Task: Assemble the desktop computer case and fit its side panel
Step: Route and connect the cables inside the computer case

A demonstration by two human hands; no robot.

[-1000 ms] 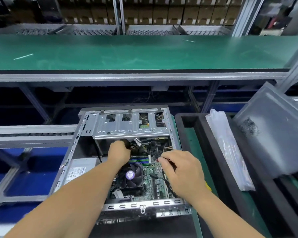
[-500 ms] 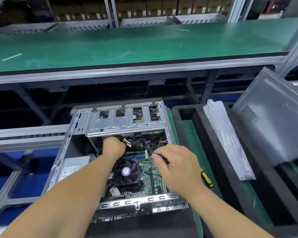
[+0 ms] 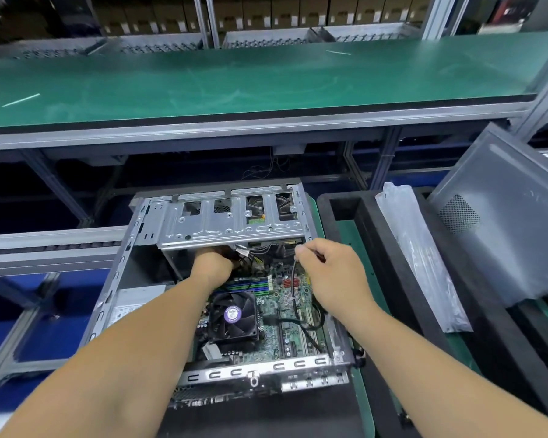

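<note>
Now right hand (image 3: 331,273) pinches thin black cable (image 3: 295,292), cable trailing down toward viewer over board. Left hand (image 3: 212,267) curled on wire bundle (image 3: 244,257) under cage. Case (image 3: 114,279) open; side panel (image 3: 503,216) well right, leaning, nearer right hand.

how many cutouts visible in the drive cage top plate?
4, in a row along the far edge of the drive cage: far left, centre-left, centre-right, far right. Any others would be hidden under the plate or the hands.
</note>
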